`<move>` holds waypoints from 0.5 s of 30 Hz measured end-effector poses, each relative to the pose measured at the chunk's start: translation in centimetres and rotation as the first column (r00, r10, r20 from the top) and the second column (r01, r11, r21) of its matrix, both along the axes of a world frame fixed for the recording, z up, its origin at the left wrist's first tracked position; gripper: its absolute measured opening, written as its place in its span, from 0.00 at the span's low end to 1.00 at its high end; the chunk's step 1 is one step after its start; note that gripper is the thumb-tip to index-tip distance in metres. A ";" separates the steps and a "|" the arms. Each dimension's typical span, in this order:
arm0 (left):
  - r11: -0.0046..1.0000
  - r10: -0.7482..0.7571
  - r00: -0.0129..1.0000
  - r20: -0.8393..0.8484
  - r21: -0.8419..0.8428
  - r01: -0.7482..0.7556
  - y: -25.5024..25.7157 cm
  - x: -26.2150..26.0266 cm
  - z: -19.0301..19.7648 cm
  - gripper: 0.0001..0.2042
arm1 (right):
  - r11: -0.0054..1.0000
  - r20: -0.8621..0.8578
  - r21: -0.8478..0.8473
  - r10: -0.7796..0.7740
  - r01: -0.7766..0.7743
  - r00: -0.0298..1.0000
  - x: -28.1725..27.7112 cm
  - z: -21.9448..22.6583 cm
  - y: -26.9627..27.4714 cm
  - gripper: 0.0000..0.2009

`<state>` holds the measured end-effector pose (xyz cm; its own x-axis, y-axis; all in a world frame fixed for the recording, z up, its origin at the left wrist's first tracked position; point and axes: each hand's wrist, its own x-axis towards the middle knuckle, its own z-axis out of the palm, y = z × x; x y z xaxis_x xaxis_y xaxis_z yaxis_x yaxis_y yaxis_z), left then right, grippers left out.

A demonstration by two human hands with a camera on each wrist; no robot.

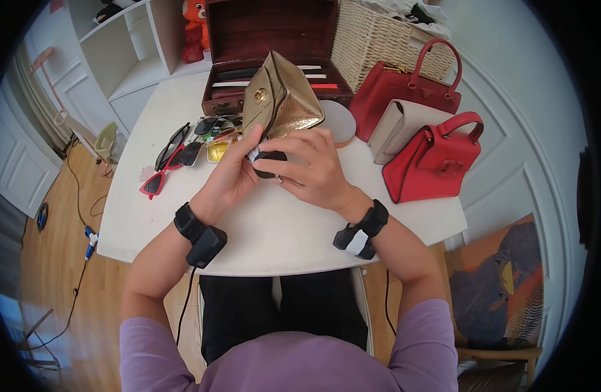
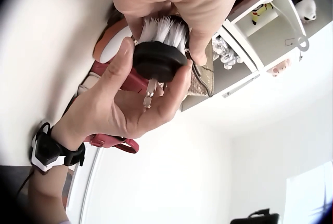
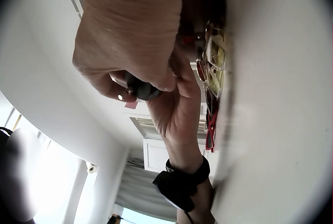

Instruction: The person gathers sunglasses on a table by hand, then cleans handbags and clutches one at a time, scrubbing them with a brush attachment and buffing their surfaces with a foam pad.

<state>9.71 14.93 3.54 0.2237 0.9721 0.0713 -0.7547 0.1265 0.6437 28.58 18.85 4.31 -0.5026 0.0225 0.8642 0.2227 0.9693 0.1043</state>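
Observation:
A shiny gold bag [image 1: 294,101] with a round clasp is held up over the table, tilted. My left hand [image 1: 235,173] grips its lower end, thumb along the near edge. My right hand [image 1: 321,168] pinches a round black brush [image 2: 158,60] by its head, between thumb and fingers. In the left wrist view, white bristles [image 2: 165,31] point up toward the left hand and the bag, and a metal shank [image 2: 150,94] sticks out the other way. The right wrist view shows only part of the black brush head behind the fingers.
Several sunglasses [image 1: 190,153] lie left of the bag. Behind stands an open dark red case [image 1: 222,104] with things inside. Two red handbags [image 1: 427,160] and a beige clutch [image 1: 385,140] stand at right. A round white-topped object [image 1: 339,121] lies beside the bag; a wicker basket [image 1: 359,49] stands behind.

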 end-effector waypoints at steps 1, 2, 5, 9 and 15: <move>1.000 0.000 1.000 0.000 0.000 0.000 0.1 0.1 -0.1 0.11 | 1.000 -0.010 -0.019 -0.022 0.022 1.000 0.2 0.3 -0.1 0.23; 0.998 0.057 0.997 -0.051 0.032 -0.056 0.2 0.2 -0.2 0.14 | 0.998 -0.020 -0.039 -0.044 0.043 0.999 0.4 0.6 -0.1 0.23; 0.991 0.128 0.987 -0.094 0.038 -0.125 -0.1 0.5 0.6 0.18 | 0.987 -0.175 -0.098 -0.141 0.125 0.974 1.2 1.2 0.9 0.23; 0.987 0.161 0.984 -0.077 0.018 -0.160 -0.1 0.2 1.0 0.20 | 0.972 -0.392 -0.236 -0.094 -0.001 0.915 1.1 1.4 1.3 0.24; 0.946 0.310 0.908 -0.282 0.181 -0.267 0.2 0.3 0.5 0.21 | 0.990 -0.155 -0.141 -0.006 -0.016 0.988 1.3 1.3 1.2 0.24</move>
